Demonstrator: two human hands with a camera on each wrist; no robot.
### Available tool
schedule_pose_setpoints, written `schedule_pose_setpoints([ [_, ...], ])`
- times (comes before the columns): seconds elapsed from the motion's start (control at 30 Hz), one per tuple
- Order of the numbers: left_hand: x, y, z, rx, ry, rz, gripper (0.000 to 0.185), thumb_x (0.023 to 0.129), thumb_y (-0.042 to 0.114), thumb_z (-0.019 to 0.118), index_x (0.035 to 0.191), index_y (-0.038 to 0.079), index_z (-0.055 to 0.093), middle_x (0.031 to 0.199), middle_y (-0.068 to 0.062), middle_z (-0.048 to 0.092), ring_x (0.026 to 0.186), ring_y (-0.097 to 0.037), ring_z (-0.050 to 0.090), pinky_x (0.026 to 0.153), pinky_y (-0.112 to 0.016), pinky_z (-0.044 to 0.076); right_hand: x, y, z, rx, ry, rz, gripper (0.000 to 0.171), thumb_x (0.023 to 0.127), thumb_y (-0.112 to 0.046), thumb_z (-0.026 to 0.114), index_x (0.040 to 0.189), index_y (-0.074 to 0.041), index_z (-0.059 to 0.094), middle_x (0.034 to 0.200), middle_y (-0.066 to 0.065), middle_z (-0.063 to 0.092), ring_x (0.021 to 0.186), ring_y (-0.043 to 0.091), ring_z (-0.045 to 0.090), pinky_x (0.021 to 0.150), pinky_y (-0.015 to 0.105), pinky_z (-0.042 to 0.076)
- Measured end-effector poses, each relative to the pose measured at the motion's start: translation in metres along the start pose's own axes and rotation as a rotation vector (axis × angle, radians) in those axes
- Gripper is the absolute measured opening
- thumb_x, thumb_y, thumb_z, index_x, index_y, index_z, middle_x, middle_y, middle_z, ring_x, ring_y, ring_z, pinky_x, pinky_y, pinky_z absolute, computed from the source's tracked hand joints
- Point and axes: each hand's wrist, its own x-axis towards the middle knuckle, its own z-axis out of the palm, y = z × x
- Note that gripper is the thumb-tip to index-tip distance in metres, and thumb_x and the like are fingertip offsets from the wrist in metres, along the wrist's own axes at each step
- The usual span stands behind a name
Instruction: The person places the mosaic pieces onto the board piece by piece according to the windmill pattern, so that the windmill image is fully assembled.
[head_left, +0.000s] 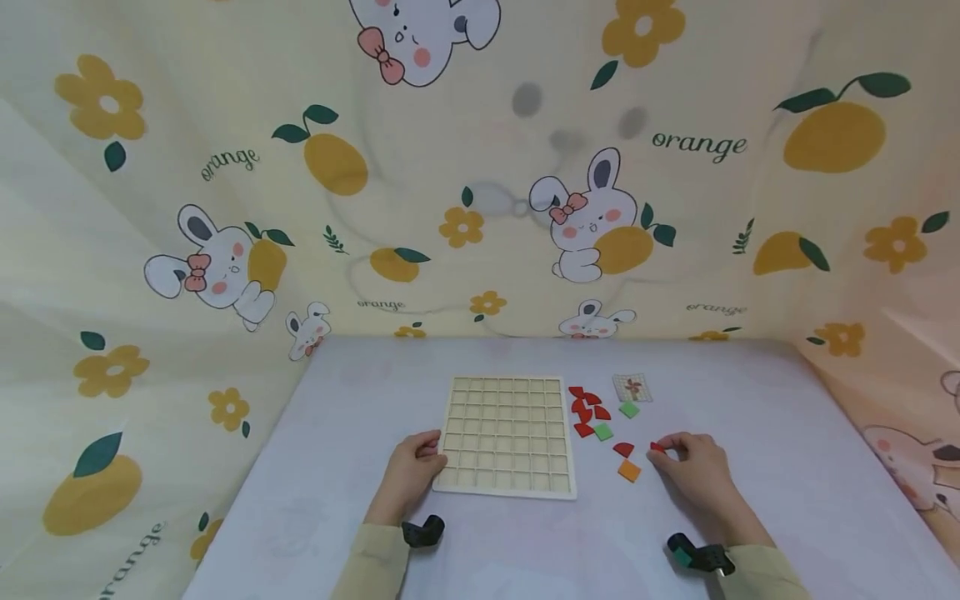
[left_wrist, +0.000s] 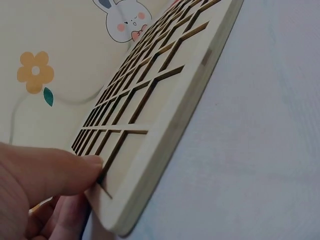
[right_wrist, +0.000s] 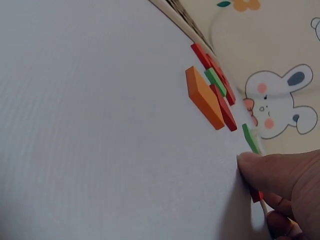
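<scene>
A pale wooden grid board (head_left: 504, 435) with many square cells lies on the table. My left hand (head_left: 411, 471) grips its lower left edge; in the left wrist view the thumb (left_wrist: 80, 172) lies over the rim and the other fingers are beneath or beside it. To the right of the board, my right hand (head_left: 697, 467) pinches a small red piece (head_left: 657, 447) between thumb and fingertips, partly hidden by the thumb in the right wrist view. Near it lie a red quarter-round piece (head_left: 623, 450) and an orange square (head_left: 629, 471).
Several red pieces (head_left: 585, 408) cluster along the board's right edge, with a green square (head_left: 603, 432) below them. Another green square (head_left: 629, 409) lies under a small pattern card (head_left: 633, 387) showing a pinwheel-like design. A printed curtain (head_left: 465, 125) stands behind the table (head_left: 502, 550).
</scene>
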Motion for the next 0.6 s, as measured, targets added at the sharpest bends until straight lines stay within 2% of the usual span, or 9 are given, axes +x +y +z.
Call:
schedule_pose_setpoints([
  [0.2, -0.001, 0.001, -0.001, 0.022, 0.006, -0.001, 0.048, 0.089, 0.008, 0.072, 0.135, 0.002, 0.061, 0.120, -0.012, 0.063, 0.106, -0.020, 0.061, 0.090, -0.035, 0.056, -0.003, -0.006, 0.002, -0.029, 0.017, -0.039, 0.043, 0.094, -0.035, 0.069, 0.121, -0.002, 0.063, 0.127, 0.028, 0.051, 0.116, 0.045, 0.039, 0.096, 0.064, 0.038],
  [0.37, -0.001, 0.004, -0.001, -0.003, 0.003, -0.009, 0.048, 0.090, 0.008, 0.071, 0.136, 0.003, 0.061, 0.121, -0.012, 0.063, 0.108, -0.020, 0.061, 0.091, -0.034, 0.056, -0.006, -0.011, 0.002, -0.033, 0.028, -0.089, 0.038, 0.095, -0.030, 0.069, 0.120, -0.004, 0.058, 0.109, 0.017, 0.060, 0.102, 0.034, 0.047, 0.084, 0.051, 0.032],
  [0.6, -0.003, 0.004, 0.000, -0.016, -0.001, -0.006, 0.048, 0.089, 0.007, 0.071, 0.136, 0.002, 0.061, 0.121, -0.013, 0.062, 0.106, -0.021, 0.061, 0.091, -0.035, 0.056, -0.009, -0.008, 0.003, -0.021, 0.031, -0.119, 0.036, 0.094, -0.028, 0.071, 0.117, -0.005, 0.056, 0.105, 0.015, 0.062, 0.098, 0.031, 0.050, 0.084, 0.051, 0.031],
])
